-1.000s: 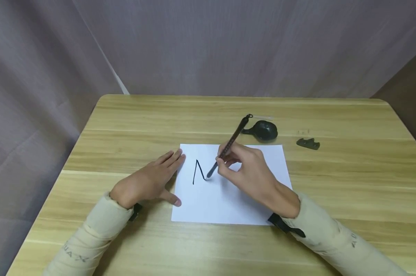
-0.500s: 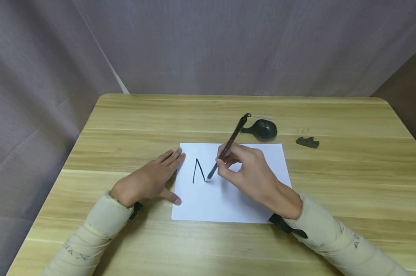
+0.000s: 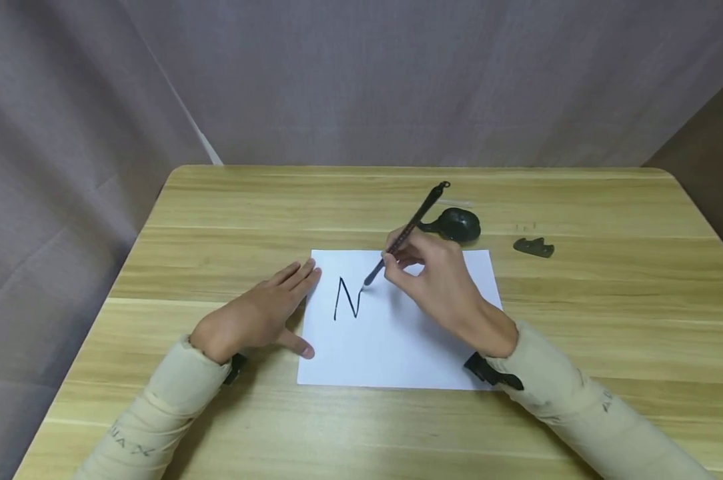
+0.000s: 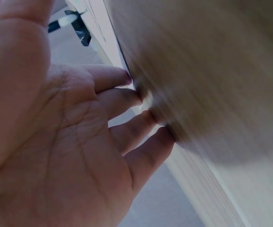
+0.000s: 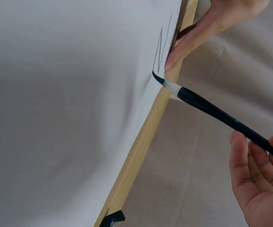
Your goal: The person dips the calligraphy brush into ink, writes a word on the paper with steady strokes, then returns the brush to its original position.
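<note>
My right hand (image 3: 445,290) pinches a dark writing brush (image 3: 420,215) between thumb and fingers. The brush leans up and to the right over a white sheet of paper (image 3: 343,363). In the right wrist view its inked tip (image 5: 158,77) touches the paper and bends at the end of a stroke. Black strokes (image 3: 348,299) on the sheet's left part look like an N. My left hand (image 3: 255,317) lies with spread fingers at the sheet's left edge, its fingertips and thumb tip on the paper. In the left wrist view, the palm (image 4: 65,142) shows and holds nothing.
Behind the paper sits a black dish with a short handle (image 3: 457,225); a thin clear stick (image 3: 456,203) lies beyond it. Farther right is a dark, notched brush rest (image 3: 533,247). A grey curtain (image 3: 361,80) hangs behind the wooden table (image 3: 265,220).
My right hand has moved the brush up and slightly right from the low point of the strokes, and a rising black line has appeared there. The left hand stays in place.
</note>
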